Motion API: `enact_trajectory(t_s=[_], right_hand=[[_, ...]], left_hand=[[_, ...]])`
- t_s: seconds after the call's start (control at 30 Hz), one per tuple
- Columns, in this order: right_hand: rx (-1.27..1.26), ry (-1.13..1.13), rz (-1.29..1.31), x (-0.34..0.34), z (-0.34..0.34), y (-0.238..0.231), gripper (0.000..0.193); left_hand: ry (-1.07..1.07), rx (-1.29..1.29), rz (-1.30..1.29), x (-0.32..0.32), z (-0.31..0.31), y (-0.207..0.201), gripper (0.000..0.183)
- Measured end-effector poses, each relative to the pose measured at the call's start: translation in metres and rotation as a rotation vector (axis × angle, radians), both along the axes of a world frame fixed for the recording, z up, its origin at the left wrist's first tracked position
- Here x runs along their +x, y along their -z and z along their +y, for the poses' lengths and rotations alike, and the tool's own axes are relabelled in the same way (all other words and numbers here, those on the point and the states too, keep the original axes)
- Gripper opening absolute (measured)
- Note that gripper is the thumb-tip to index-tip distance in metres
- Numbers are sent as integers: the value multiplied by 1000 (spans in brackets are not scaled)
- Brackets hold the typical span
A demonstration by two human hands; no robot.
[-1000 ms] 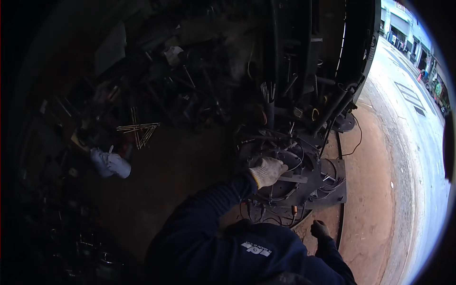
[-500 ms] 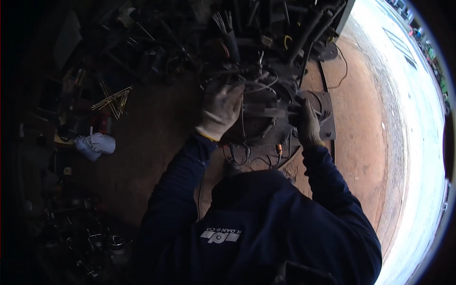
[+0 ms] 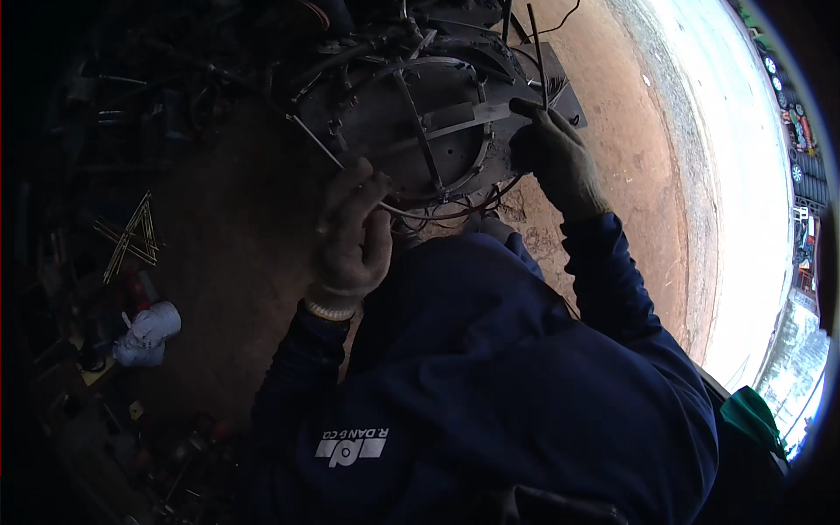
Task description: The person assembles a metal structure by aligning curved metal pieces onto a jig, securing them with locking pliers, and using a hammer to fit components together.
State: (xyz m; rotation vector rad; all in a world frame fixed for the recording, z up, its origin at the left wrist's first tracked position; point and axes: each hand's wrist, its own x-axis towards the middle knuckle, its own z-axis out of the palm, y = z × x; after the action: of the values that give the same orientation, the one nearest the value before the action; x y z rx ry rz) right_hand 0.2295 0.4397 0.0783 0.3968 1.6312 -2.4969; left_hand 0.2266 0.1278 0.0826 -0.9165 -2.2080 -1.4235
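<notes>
My left hand (image 3: 354, 236), in a pale work glove, has its fingers curled around a thin curved metal rod (image 3: 317, 143). One bright end of that rod sticks out above the fingers, and a bent length runs below the frame toward my right side. My gloved right hand (image 3: 560, 157) is closed on a thin dark rod (image 3: 537, 52) at the frame's right edge. Whether both are one bent piece I cannot tell. Between the hands lies a dark metal plate with a round welded frame (image 3: 424, 140) and crossing flat bars.
Gold-coloured thin rods (image 3: 131, 236) lie crossed on the floor at left, near a whitish cloth bundle (image 3: 149, 332). Dark metal scrap (image 3: 157, 105) fills the far left. A pale strip of ground (image 3: 691, 175) runs along the right.
My left hand has come off the frame, nearer to me and leftward, and now grips a rod. The right hand has a dark rod in it. The whole view has shifted.
</notes>
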Motion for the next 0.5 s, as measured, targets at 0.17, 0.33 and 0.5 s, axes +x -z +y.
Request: enact_trajectory(t_s=[0.17, 0.33, 0.5], right_hand=[[140, 87, -302, 41, -28, 34, 41], [132, 115, -377, 46, -35, 55, 44], [173, 93, -338, 41, -25, 63, 47]], left_hand=[[-105, 289, -604, 12, -6, 61, 50], [-375, 407, -684, 10, 25, 68, 60], [-296, 249, -797, 13, 16, 69, 61]])
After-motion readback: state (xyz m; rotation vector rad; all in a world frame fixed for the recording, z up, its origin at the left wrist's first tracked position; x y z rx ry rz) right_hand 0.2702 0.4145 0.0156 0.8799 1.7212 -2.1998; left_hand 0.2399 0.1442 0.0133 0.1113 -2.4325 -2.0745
